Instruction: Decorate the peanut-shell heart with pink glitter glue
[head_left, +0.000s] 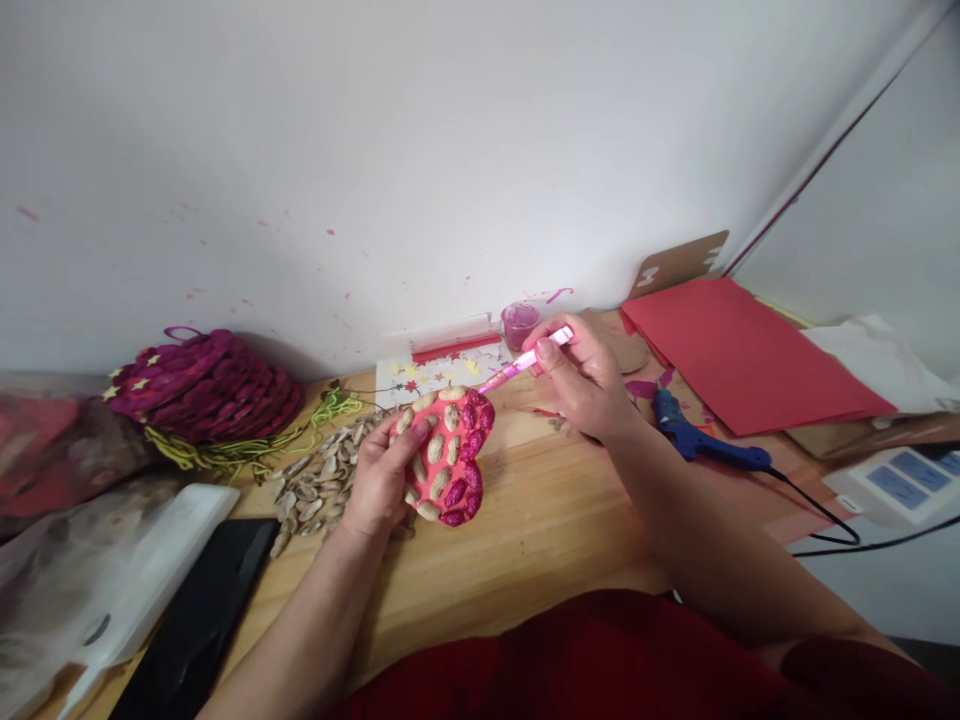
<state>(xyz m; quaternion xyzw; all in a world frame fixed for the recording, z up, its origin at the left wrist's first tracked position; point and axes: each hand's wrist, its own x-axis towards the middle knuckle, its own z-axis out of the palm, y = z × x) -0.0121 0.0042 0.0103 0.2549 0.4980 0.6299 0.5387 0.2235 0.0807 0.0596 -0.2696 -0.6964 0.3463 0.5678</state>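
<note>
My left hand (pixel 379 482) grips a red heart-shaped piece (pixel 441 462) covered with peanut shells, thumb on top. Along its right-hand lobes the shells are coated in glittery magenta; the others are bare tan. Between the fingers of my right hand (pixel 589 385) is a slim white stick (pixel 546 347) smeared with pink paint. Its lower end meets or nearly meets the upper edge of the heart; I cannot tell if its tip has bristles. Behind my right hand stands a small clear cup (pixel 519 322) with purple-pink contents.
Loose peanut shells (pixel 319 490) lie left of the heart. A magenta woven piece (pixel 217 385) rests against the wall. On the right are a blue glue gun (pixel 701 442), red sheets (pixel 750 350) and a white power strip (pixel 896 485). A black tray-like object (pixel 199 620) lies front left.
</note>
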